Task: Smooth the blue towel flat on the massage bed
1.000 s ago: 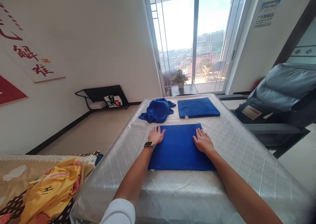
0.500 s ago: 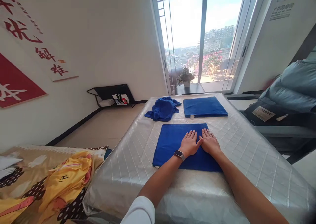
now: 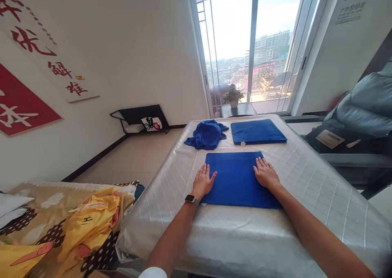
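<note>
A flat, folded blue cloth (image 3: 235, 180) lies on the silver quilted cover (image 3: 171, 188) in front of me. My left hand (image 3: 203, 182) rests flat over the cloth's left edge, fingers stretched out, with a watch on the wrist. On the right edge lies my right hand (image 3: 266, 172), also flat with its fingers out. Neither hand grips anything. Farther back is a stack of folded blue cloth (image 3: 259, 132) with a small white tag at its front edge. To the left of that stack sits a crumpled blue cloth (image 3: 208, 134).
A bed with patterned bedding (image 3: 45, 200) and yellow clothing (image 3: 92, 216) stands at lower left. On the right is a grey armchair (image 3: 358, 106) with a dark bag. A potted plant (image 3: 234, 96) stands on a chair by the glass door.
My hands were close together in the middle of the cloth. The left hand has slid left to the left edge; the right hand has shifted slightly right.
</note>
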The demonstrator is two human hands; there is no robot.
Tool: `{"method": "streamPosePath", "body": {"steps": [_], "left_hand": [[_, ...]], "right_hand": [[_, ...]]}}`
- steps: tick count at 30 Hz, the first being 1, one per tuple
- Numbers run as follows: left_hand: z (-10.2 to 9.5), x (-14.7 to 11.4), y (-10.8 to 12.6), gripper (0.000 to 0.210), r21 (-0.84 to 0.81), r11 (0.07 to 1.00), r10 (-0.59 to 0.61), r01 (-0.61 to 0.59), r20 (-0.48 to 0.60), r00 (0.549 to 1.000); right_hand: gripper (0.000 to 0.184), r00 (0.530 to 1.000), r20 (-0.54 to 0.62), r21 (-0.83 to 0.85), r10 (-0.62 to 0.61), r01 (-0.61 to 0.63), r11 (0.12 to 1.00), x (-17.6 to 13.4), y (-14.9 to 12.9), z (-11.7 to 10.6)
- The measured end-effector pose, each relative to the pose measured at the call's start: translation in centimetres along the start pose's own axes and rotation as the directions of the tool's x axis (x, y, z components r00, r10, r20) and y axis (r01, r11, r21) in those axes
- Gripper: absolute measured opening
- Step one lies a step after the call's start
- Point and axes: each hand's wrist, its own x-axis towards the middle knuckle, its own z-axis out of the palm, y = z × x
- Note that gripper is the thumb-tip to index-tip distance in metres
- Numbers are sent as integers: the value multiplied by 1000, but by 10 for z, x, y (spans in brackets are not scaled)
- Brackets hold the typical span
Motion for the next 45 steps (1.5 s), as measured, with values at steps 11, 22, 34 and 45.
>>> {"method": "streamPosePath", "body": {"steps": [11, 22, 34, 45], "left_hand": [[-3, 0, 4, 80, -9, 1000, 7, -7, 4, 1000], [-25, -11, 23, 75, 84, 995, -42, 44, -27, 999], [-8, -30, 181, 70, -109, 820, 564, -562, -20, 826], [-23, -70, 12, 77, -3, 990, 140, -140, 133, 981]], "right_hand": [[66, 994, -10, -12, -109, 109, 994, -86, -1, -16], [69, 993, 19, 85, -118, 116, 990, -111, 4, -2], [64, 988, -11, 40, -153, 154, 987, -111, 9, 7], [71, 991, 83, 64, -108, 103, 993, -111, 4, -9]]}}
